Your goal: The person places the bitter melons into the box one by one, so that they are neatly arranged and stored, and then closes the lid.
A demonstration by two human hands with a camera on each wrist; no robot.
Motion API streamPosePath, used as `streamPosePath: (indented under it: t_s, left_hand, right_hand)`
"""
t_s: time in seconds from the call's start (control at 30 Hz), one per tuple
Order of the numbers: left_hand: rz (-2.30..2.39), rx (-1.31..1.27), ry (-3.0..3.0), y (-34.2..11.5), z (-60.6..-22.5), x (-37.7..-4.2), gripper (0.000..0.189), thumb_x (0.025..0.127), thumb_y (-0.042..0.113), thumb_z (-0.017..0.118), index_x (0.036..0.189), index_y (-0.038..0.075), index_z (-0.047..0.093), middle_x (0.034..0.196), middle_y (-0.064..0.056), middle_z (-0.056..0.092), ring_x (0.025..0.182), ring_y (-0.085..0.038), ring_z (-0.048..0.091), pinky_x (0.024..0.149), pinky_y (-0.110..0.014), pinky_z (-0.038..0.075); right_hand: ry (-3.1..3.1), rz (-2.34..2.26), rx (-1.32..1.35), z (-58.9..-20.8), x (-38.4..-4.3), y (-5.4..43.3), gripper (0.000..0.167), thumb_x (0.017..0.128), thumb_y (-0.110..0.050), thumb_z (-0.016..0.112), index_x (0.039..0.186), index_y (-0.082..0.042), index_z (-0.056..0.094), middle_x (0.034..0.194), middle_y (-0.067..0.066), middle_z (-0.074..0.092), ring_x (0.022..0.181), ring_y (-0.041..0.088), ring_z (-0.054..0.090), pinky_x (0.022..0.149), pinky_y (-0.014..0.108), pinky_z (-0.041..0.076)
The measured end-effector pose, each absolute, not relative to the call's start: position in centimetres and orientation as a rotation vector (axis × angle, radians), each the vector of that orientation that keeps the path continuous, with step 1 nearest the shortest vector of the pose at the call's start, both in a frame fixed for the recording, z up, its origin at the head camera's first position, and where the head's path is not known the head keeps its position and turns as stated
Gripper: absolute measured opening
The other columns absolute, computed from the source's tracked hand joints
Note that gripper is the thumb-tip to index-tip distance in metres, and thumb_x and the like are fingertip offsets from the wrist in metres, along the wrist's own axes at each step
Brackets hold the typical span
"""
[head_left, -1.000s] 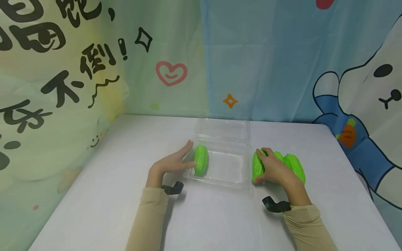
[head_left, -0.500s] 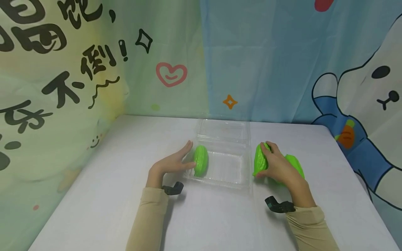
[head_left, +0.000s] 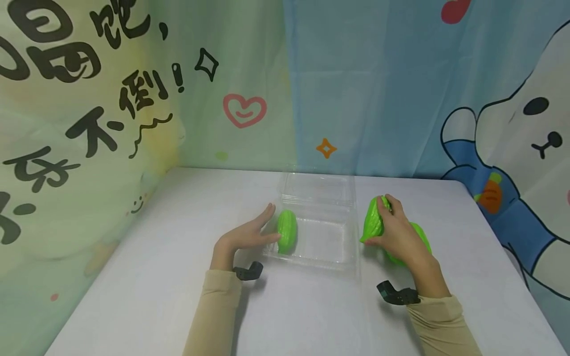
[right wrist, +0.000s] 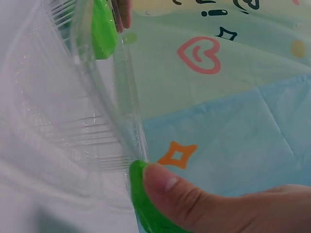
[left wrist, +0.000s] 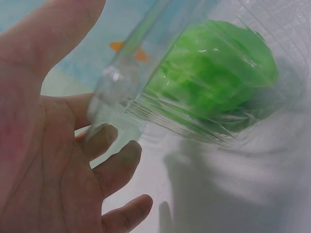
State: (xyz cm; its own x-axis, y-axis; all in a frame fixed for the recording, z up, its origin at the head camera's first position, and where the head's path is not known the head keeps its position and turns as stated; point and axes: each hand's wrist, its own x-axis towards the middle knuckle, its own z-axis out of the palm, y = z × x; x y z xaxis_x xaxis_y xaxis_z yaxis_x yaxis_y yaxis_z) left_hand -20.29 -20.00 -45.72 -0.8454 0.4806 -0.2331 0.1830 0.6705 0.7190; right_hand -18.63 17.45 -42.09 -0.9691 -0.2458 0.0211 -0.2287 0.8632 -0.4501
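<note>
A clear plastic box [head_left: 327, 242] with its hinged lid folded back lies on the table. One bright green, ridged bitter melon [head_left: 287, 231] sits inside along its left wall. My left hand [head_left: 245, 238] stands at that wall with fingers spread and thumb at the rim; in the left wrist view the wall passes between thumb and loose fingers. To the right of the box, my right hand [head_left: 398, 236] grips another bitter melon [head_left: 373, 221] between thumb and fingers, tilted up. The right wrist view shows the thumb [right wrist: 170, 187] pressed on this melon [right wrist: 146, 206].
More green bitter melons [head_left: 422, 233] lie on the table behind and under my right hand, partly hidden by it. The white table [head_left: 303, 316] meets a printed curtain [head_left: 383, 113] at the back. A dark wrist camera [head_left: 398, 294] sits on each wrist.
My right hand has raised its bitter melon, moving it away from me and slightly right, and the melon has tilted. The left hand stays at the box. The head view has shifted slightly.
</note>
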Motion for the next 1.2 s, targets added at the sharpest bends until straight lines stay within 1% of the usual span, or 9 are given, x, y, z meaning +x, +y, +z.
streamPosePath:
  t_s: [0.17,0.4,0.73,0.8,0.97,1.2]
  left_hand:
    - [0.993,0.531,2.491,-20.0,-45.9,-20.3,0.095,0.089,0.053,0.057,0.153,0.014,-0.002,0.161,-0.003,-0.007,0.148,-0.020,-0.003,0.121,-0.041,0.009]
    - [0.978,0.517,2.496,-20.0,-46.1,-20.3,0.095,0.089,0.054,0.056,0.153,0.016,-0.003,0.160,-0.001,-0.008,0.148,-0.018,-0.003,0.121,-0.039,0.009]
    - [0.986,0.534,2.502,-19.9,-46.3,-20.4,0.096,0.089,0.057,0.055,0.153,0.015,-0.003,0.161,-0.002,-0.007,0.148,-0.020,-0.002,0.121,-0.042,0.010]
    - [0.990,0.542,2.498,-19.8,-46.3,-20.5,0.097,0.089,0.057,0.055,0.153,0.015,-0.003,0.161,-0.003,-0.007,0.148,-0.021,-0.002,0.121,-0.042,0.010]
    - [0.999,0.507,2.487,-19.8,-46.2,-20.5,0.097,0.088,0.057,0.056,0.153,0.018,-0.005,0.160,0.001,-0.008,0.148,-0.018,-0.003,0.121,-0.040,0.009]
    - [0.987,0.518,2.488,-20.0,-46.3,-20.5,0.096,0.088,0.057,0.055,0.153,0.019,-0.005,0.160,0.003,-0.009,0.148,-0.016,-0.003,0.121,-0.039,0.009]
  right_hand:
    - [3.035,-0.755,-0.356,-41.7,-18.5,17.3,0.115,0.070,-0.028,0.085,0.151,0.003,0.010,0.155,0.028,0.003,0.132,0.053,0.030,0.098,0.062,0.039]
    - [3.051,-0.766,-0.390,-41.8,-18.6,16.5,0.116,0.070,-0.031,0.085,0.151,0.002,0.009,0.155,0.027,0.005,0.133,0.051,0.030,0.096,0.060,0.042]
    - [3.011,-0.828,-0.498,-42.0,-18.4,14.3,0.115,0.068,-0.026,0.086,0.151,0.002,0.012,0.156,0.024,0.006,0.137,0.046,0.028,0.103,0.056,0.040]
    - [2.996,-0.833,-0.518,-42.1,-18.4,13.8,0.115,0.067,-0.026,0.086,0.151,0.001,0.013,0.156,0.023,0.006,0.137,0.045,0.029,0.101,0.055,0.042]
    - [2.958,-0.842,-0.572,-42.8,-18.4,12.6,0.115,0.066,-0.028,0.087,0.151,0.000,0.014,0.156,0.023,0.008,0.137,0.044,0.029,0.101,0.054,0.043]
    - [2.953,-0.817,-0.631,-43.8,-18.5,11.5,0.115,0.063,-0.029,0.088,0.150,0.001,0.019,0.157,0.022,0.011,0.137,0.042,0.031,0.099,0.053,0.045]
